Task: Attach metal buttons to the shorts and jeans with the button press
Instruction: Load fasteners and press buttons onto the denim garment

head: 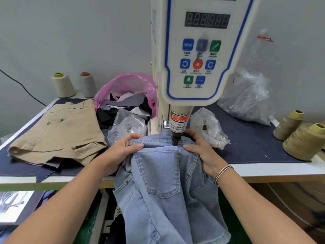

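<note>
We hold the light blue jeans (163,166) at the front edge of the tabletop (255,141), their waistband pushed under the black punch of the button press (193,59), which rises from the middle of the tabletop. Our left hand (121,152) grasps the waistband just left of the punch, fingers curled over the folded denim and thumb on top. Our right hand (202,150) grasps it just right of the punch, thumb lying along the seam and fingers wrapped behind; a bracelet (222,173) sits on that wrist. A small red light dot shows on the denim just below the punch. The rest of the jeans hangs down over the front edge.

The tan shorts (59,132) lie flat toward the left edge. Behind them, near the back left corner, stand two thread cones (73,85). A pink bag of fabric scraps (126,90) sits just left of the press column, clear plastic bags (244,95) lie to its right, and two olive thread cones (299,136) rest at the right edge.
</note>
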Tool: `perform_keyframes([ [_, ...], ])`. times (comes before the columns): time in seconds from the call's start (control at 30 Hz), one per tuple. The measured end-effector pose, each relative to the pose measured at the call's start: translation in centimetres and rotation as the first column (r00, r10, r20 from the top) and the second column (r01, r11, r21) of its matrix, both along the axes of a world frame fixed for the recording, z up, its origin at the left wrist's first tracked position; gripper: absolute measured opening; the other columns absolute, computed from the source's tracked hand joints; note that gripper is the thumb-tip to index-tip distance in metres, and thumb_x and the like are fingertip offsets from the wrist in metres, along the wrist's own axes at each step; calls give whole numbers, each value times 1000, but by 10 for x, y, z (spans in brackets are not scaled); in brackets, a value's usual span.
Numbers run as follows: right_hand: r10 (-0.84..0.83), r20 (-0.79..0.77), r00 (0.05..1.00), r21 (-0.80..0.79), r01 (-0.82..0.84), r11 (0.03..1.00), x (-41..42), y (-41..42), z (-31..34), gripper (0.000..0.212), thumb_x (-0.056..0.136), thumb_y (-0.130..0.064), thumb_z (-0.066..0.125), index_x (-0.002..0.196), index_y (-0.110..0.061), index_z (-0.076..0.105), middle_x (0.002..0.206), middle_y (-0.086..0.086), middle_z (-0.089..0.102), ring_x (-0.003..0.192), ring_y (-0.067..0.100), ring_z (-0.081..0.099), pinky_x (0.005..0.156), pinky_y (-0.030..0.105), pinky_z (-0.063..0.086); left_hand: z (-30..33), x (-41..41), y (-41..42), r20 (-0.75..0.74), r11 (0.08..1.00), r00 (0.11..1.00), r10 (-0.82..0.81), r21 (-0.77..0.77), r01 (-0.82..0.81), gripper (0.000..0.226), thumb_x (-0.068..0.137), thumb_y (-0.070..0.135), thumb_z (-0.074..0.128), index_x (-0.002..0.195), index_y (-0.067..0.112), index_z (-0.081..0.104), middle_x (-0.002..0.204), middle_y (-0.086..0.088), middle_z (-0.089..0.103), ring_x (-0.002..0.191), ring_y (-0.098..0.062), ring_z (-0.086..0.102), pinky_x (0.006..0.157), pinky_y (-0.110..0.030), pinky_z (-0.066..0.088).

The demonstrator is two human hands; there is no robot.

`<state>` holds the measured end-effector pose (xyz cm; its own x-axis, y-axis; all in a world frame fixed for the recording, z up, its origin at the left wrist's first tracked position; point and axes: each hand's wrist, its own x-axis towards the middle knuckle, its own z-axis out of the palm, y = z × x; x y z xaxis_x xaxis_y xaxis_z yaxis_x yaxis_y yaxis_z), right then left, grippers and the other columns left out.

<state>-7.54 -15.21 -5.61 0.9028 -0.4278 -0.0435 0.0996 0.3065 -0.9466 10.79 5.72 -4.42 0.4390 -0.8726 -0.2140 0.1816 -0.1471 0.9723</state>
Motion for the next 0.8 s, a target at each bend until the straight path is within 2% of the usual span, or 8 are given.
perform_keyframes([
  [0.1,9,7,1000,19,-9,1000,1,-1,-2,64,71,-2,62,132,-14,45,103,2,73,94,17,68,75,27,56,-4,4,-1,0,1000,1000,10,-26,-10,47,62,39,82,104,29,63,94,-10,72,78,-21,69,66,-29,56],
  [0.2,20,-12,1000,10,-20,1000,1,-1,-2,65,71,-3,63,132,-13,45,105,2,72,96,17,67,77,27,55,-7,6,0,4,999,1000,21,-30,-21,43,62,39,82,101,33,65,96,-10,70,79,-22,68,71,-34,54],
  [0.37,60,-34,998,8,-60,998,-1,-1,-2,59,72,-4,63,128,-17,50,109,4,70,98,16,66,77,26,54,-7,2,2,0,999,1000,29,-26,-29,44,61,34,81,102,32,64,99,-12,68,76,-23,66,66,-32,54],
  [0.5,99,-16,995,40,-98,994,-1,-2,-3,64,75,0,67,133,-16,46,114,4,69,101,18,66,77,27,54,-5,-1,2,-18,999,999,28,-31,-29,39,67,30,80,102,31,65,99,-9,70,76,-20,68,61,-28,55],
  [0.6,127,-18,992,14,-126,992,-2,-2,-3,64,74,-3,64,133,-19,46,118,0,68,106,18,65,80,27,53,-4,-5,3,-30,999,999,-14,-46,12,53,62,33,82,110,28,61,96,-9,72,75,-20,70,59,-26,56],
  [0.67,104,-15,994,-25,-104,994,-3,-1,-3,65,72,0,65,131,-19,47,116,-4,68,106,14,64,80,23,53,-4,-7,3,3,998,999,-44,-43,44,60,64,28,83,119,24,58,104,-10,72,87,-23,71,67,-29,57],
  [0.73,72,4,997,-65,-71,995,-3,0,-5,64,72,4,66,129,-19,49,113,-6,69,105,12,65,79,21,52,-3,-9,2,43,998,998,-53,-28,54,58,69,19,81,122,21,57,110,-10,70,98,-26,69,76,-31,57],
  [0.8,50,22,999,-82,-48,995,-3,1,-7,62,73,6,65,127,-21,50,111,-5,70,103,11,65,79,20,52,-2,-11,1,62,999,997,-46,-16,47,55,72,12,79,121,19,57,107,-8,71,97,-24,69,76,-30,57],
])
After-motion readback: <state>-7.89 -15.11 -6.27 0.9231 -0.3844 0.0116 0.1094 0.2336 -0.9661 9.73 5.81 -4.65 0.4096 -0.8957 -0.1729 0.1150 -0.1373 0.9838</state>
